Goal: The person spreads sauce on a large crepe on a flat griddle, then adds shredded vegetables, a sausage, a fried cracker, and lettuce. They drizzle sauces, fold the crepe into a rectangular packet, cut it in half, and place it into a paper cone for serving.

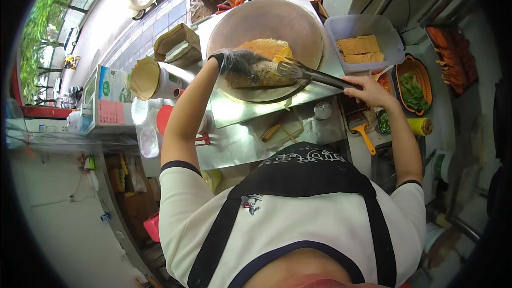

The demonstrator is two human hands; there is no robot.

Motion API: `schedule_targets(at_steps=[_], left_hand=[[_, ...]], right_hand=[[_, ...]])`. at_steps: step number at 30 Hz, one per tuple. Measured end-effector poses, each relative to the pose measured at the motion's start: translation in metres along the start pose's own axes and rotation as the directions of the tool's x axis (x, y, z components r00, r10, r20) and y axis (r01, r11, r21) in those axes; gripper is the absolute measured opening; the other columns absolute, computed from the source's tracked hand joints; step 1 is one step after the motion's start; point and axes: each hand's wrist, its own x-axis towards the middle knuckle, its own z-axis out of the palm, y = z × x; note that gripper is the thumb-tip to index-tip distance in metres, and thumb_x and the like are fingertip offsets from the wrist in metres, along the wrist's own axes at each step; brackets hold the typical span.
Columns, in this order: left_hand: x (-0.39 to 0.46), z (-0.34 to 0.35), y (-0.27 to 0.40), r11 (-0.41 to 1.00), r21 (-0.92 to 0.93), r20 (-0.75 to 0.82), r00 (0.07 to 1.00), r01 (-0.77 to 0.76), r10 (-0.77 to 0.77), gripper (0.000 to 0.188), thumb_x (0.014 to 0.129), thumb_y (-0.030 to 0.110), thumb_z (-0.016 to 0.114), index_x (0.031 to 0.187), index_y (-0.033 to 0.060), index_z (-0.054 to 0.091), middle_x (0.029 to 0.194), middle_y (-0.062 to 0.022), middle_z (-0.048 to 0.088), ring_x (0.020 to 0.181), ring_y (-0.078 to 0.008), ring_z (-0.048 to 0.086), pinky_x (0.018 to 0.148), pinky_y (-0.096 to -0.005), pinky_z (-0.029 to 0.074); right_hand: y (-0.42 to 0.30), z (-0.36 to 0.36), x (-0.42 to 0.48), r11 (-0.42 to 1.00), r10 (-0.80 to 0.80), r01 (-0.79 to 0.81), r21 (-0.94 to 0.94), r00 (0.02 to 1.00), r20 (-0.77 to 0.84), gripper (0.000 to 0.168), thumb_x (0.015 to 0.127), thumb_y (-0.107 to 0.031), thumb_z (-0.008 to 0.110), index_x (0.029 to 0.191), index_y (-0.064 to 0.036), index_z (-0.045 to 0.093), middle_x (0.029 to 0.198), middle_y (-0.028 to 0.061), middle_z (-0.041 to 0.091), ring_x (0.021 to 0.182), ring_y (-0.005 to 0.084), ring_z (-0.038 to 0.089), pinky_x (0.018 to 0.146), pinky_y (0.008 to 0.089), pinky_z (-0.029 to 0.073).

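A folded filled crepe (260,74) lies on a round griddle (280,14). Its near side is browned and speckled, and a yellow piece sticks out at its right end. My left hand (240,66), in a dark glove under a clear plastic one, touches the crepe's left part; how its fingers close there is blurred. My right hand (370,91) holds metal tongs (320,77) by the dark handle end. The slotted tip of the tongs rests against the crepe's right end. What lies inside the fold is mostly hidden.
Right of the griddle stands a plastic tub (352,26) of flat fried crackers, beside an orange basket (428,76) of greens. An orange-handled scraper (365,138) and a shaker (322,111) lie nearer me. Paper bags (145,78) and a cardboard box (178,46) stand left.
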Motion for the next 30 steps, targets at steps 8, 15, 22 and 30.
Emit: schedule_targets(at_steps=[8, 15, 22, 30], left_hand=[[-0.050, 0.030, 0.037, 0.913, 0.398, -0.586, 0.791, 0.090, 0.178, 0.068, 0.075, 0.029, 0.074, 0.134, 0.0133, 0.043, 0.116, -0.0187, 0.057, 0.103, -0.0369, 0.057, 0.091, -0.0408, 0.046], [-0.031, 0.086, 0.022, 0.824, 0.505, -0.644, 0.748, 0.258, 0.161, 0.089, 0.070, 0.052, 0.071, 0.138, 0.0047, 0.039, 0.140, -0.0195, 0.040, 0.130, -0.0379, 0.037, 0.108, -0.0482, 0.027], [-0.021, 0.063, 0.012, 0.870, 0.457, -0.643, 0.745, 0.187, 0.178, 0.073, 0.076, 0.044, 0.070, 0.135, 0.0104, 0.044, 0.117, -0.0178, 0.059, 0.106, -0.0336, 0.057, 0.093, -0.0423, 0.044], [-0.018, -0.019, -0.017, 0.952, -0.275, -0.085, 0.984, 0.131, -0.160, 0.064, 0.081, 0.048, 0.067, 0.121, -0.0010, 0.057, 0.108, -0.0109, 0.063, 0.098, -0.0185, 0.059, 0.088, -0.0321, 0.047]], right_hand=[[0.008, -0.024, 0.040, 0.965, 0.089, -0.137, 0.223, 0.973, 0.214, 0.033, 0.095, -0.026, 0.055, 0.122, -0.007, 0.058, 0.068, -0.0009, 0.055, 0.053, 0.0059, 0.052, 0.043, 0.0187, 0.035], [0.019, -0.034, 0.069, 0.848, 0.190, -0.346, 0.402, 0.906, 0.379, 0.024, 0.095, -0.029, 0.054, 0.086, -0.007, 0.055, 0.064, 0.0003, 0.054, 0.043, 0.0052, 0.046, 0.034, 0.0191, 0.030], [0.009, -0.028, 0.031, 0.902, 0.224, -0.287, 0.322, 0.950, 0.219, 0.029, 0.096, -0.034, 0.050, 0.085, -0.007, 0.055, 0.067, 0.0005, 0.055, 0.044, 0.0050, 0.047, 0.034, 0.0180, 0.032], [0.094, 0.064, -0.088, 0.538, 0.228, 0.165, 0.827, 0.916, -0.331, 0.026, 0.096, -0.033, 0.052, 0.092, -0.008, 0.057, 0.070, 0.0012, 0.058, 0.045, 0.0053, 0.047, 0.036, 0.0180, 0.031]])
